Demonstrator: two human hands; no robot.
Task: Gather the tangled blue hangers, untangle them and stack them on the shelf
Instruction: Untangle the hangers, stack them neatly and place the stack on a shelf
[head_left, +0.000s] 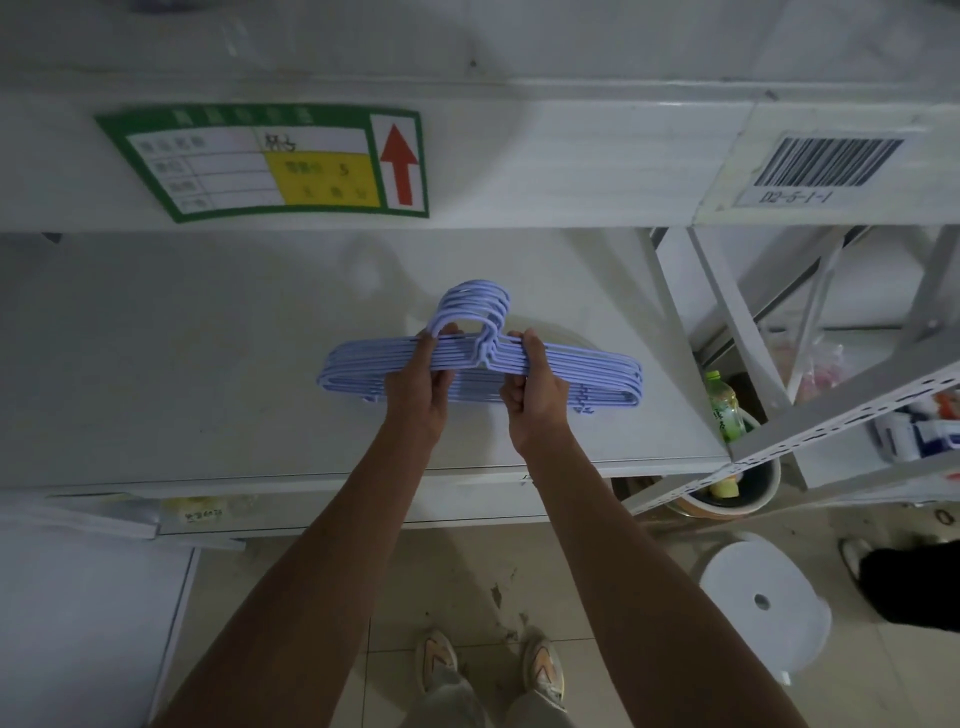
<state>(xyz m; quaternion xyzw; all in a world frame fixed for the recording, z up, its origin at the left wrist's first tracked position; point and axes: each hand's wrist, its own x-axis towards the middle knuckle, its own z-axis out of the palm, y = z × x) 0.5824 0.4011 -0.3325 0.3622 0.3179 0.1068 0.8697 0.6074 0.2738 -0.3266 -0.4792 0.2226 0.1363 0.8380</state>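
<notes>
A neat stack of several pale blue hangers (597, 376) lies flat over the white shelf (208, 364), hooks pointing away from me. My left hand (422, 379) grips the stack just left of the hooks, thumb on top. My right hand (532, 384) grips it just right of the hooks. I cannot tell whether the stack rests on the shelf or is held slightly above it.
The upper shelf's front edge carries a green label (270, 161) and a barcode sticker (826, 166). A green bottle (722, 405) stands in a bin to the right, beside a slotted metal rack (841, 415). A white stool (763, 603) stands on the floor.
</notes>
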